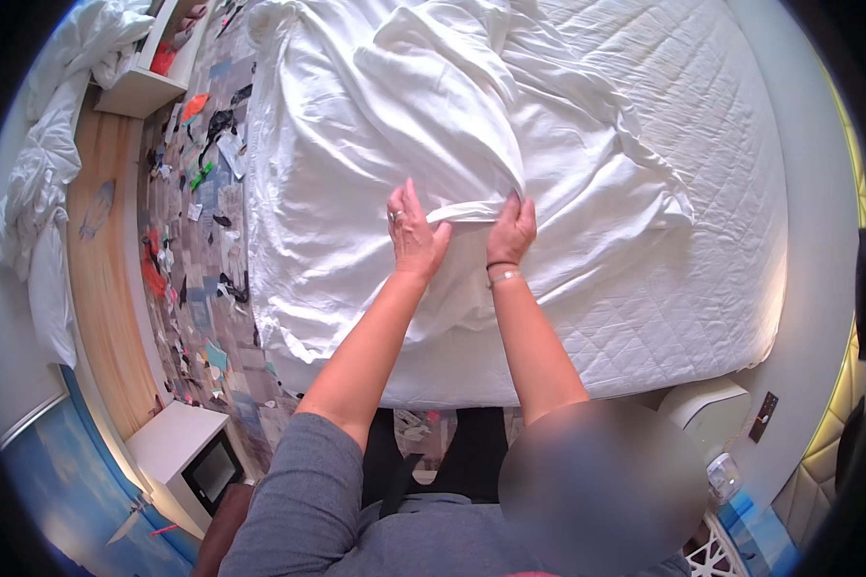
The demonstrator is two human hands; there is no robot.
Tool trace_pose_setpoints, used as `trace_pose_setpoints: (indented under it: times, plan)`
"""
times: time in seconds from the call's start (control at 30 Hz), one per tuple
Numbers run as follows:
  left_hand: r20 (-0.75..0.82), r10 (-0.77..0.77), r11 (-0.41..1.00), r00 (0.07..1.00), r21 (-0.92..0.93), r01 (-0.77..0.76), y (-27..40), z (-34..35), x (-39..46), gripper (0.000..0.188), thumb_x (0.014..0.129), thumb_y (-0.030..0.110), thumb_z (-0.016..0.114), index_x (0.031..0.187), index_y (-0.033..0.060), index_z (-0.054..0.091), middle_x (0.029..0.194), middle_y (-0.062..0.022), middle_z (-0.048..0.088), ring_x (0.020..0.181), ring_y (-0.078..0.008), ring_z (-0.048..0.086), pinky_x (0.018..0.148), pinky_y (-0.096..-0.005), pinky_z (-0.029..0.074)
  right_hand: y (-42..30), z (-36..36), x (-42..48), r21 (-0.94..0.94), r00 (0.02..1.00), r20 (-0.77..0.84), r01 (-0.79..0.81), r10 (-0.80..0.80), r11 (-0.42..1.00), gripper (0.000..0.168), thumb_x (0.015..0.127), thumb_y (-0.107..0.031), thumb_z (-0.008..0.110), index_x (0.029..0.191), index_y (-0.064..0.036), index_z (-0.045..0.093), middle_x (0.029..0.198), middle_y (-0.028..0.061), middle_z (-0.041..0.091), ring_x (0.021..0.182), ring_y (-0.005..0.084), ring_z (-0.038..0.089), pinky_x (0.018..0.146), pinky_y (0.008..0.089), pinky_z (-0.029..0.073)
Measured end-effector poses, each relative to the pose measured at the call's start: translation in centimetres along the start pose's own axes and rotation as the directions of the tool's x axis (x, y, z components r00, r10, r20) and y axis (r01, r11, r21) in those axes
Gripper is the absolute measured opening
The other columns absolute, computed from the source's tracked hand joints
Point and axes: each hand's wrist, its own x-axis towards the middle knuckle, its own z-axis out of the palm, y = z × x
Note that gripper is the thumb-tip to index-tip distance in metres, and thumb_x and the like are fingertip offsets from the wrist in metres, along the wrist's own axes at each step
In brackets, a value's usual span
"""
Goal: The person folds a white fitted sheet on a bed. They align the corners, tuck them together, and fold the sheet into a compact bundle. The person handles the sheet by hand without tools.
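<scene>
A rumpled white cloth, perhaps a sheet or duvet cover [317,166], lies over much of a bed with a white quilted mattress surface [657,324]. Near the cloth's middle, my right hand [512,229] pinches a folded edge between thumb and fingers. My left hand [413,234], with a ring on one finger, is at the other end of that same raised edge; its thumb is by the fold and its fingers are extended over the cloth. Whether it grips the fabric cannot be told. The fold spans the gap between both hands.
Scraps and plastic bits litter the patterned floor [220,216] left of the bed. Beyond are a white shelf unit [141,90] and bunched white bedding [40,180]. A white cabinet [177,436] stands lower left, a white bedside table [707,411] lower right. A blurred round patch hides part of the view.
</scene>
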Motion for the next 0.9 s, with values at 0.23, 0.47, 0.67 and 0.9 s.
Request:
trace_pose_setpoints:
  times: [0.23, 0.47, 0.67, 0.9]
  plan:
    - [0.107, -0.352, 0.885, 0.93, -0.284, 0.368, 6.2, 7.6, 5.1, 0.057, 0.081, 0.022, 0.066, 0.123, -0.0106, 0.044, 0.114, -0.0268, 0.054, 0.109, -0.0384, 0.052, 0.097, -0.0419, 0.04, 2.9, -8.1, -3.0, 0.008, 0.924, 0.355, -0.155, 0.143, 0.988, 0.021, 0.095, -0.021, 0.053, 0.095, -0.001, 0.06, 0.072, 0.0125, 0.054, 0.067, 0.0206, 0.052, 0.064, 0.0337, 0.044]
    - [-0.064, 0.019, 0.995, 0.998, 0.102, -0.012, 6.4, 11.9, 5.8, 0.019, 0.084, 0.014, 0.061, 0.087, -0.0026, 0.054, 0.078, -0.0247, 0.058, 0.072, -0.0398, 0.06, 0.063, -0.0451, 0.048, 4.4, -9.7, -0.7, 0.085, 0.889, 0.407, -0.266, 0.21, 0.96, 0.028, 0.09, -0.008, 0.056, 0.118, -0.006, 0.058, 0.107, 0.0052, 0.061, 0.091, 0.0158, 0.06, 0.077, 0.0264, 0.049]
    - [0.59, 0.232, 0.971, 0.773, -0.097, -0.218, 9.1, 14.5, -3.4, 0.037, 0.079, 0.016, 0.061, 0.115, 0.0121, 0.058, 0.093, -0.0197, 0.063, 0.081, -0.0378, 0.063, 0.069, -0.045, 0.052, 5.8, -11.4, 4.2, 0.311, 0.865, 0.333, -0.476, 0.375, 0.823, 0.057, 0.084, -0.031, 0.071, 0.122, 0.004, 0.048, 0.117, 0.0126, 0.057, 0.105, 0.0183, 0.054, 0.09, 0.0331, 0.045]
    - [0.421, 0.064, 0.993, 0.905, -0.121, -0.014, 4.4, 16.1, -4.4, 0.049, 0.073, 0.022, 0.069, 0.116, 0.0034, 0.055, 0.091, -0.0198, 0.059, 0.078, -0.0342, 0.059, 0.076, -0.0384, 0.051, 11.3, -10.7, 3.5, 0.045, 0.906, -0.119, -0.404, 0.406, 0.914, 0.084, 0.073, -0.029, 0.08, 0.134, 0.004, 0.034, 0.128, 0.0202, 0.046, 0.118, 0.0313, 0.048, 0.101, 0.0385, 0.039]
